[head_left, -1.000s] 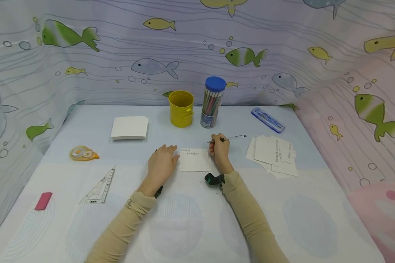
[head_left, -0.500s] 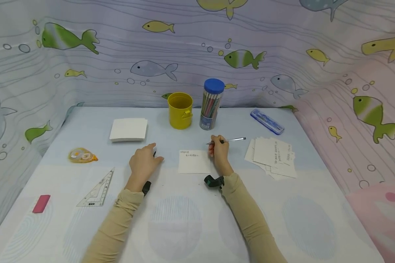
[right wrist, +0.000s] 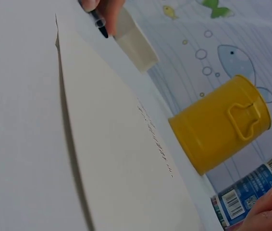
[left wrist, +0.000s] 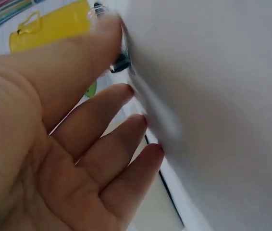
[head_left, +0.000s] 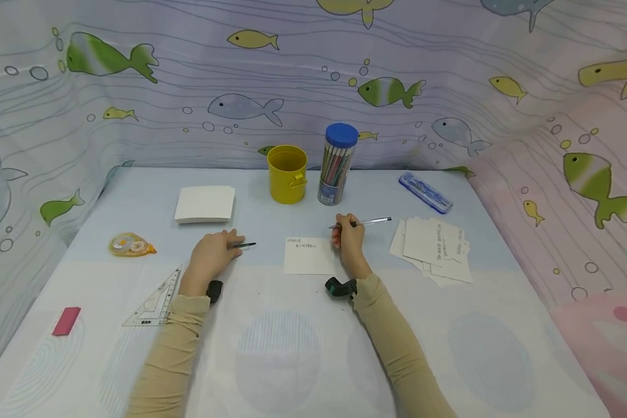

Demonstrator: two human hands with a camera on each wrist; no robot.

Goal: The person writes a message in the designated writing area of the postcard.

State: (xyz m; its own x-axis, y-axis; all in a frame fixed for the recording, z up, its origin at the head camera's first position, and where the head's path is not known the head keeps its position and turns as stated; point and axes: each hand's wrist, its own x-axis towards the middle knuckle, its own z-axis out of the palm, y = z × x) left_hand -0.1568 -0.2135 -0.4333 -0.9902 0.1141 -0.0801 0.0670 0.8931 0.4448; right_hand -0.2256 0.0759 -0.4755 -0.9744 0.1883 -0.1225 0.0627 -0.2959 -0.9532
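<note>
My left hand (head_left: 215, 251) lies flat on the table left of a small white card (head_left: 308, 255) with two lines of writing. Its straight fingertips (left wrist: 135, 91) touch a black pen (head_left: 244, 245) that pokes out toward the card. My right hand (head_left: 348, 237) rests at the card's right edge and grips a clear pen (head_left: 368, 221) that points right. In the right wrist view the card (right wrist: 126, 159) fills the frame, with the black pen's tip (right wrist: 100, 24) at the top.
A yellow cup (head_left: 287, 173) and a blue-lidded pencil tube (head_left: 337, 164) stand at the back. A white card stack (head_left: 205, 203) lies back left, written cards (head_left: 432, 247) and a blue case (head_left: 425, 190) right. Correction tape (head_left: 130, 245), set square (head_left: 157, 295) and pink eraser (head_left: 66, 320) lie left.
My left hand has slid left off the card's edge to the black pen, which now shows beyond its fingertips. The right hand and the card have stayed put.
</note>
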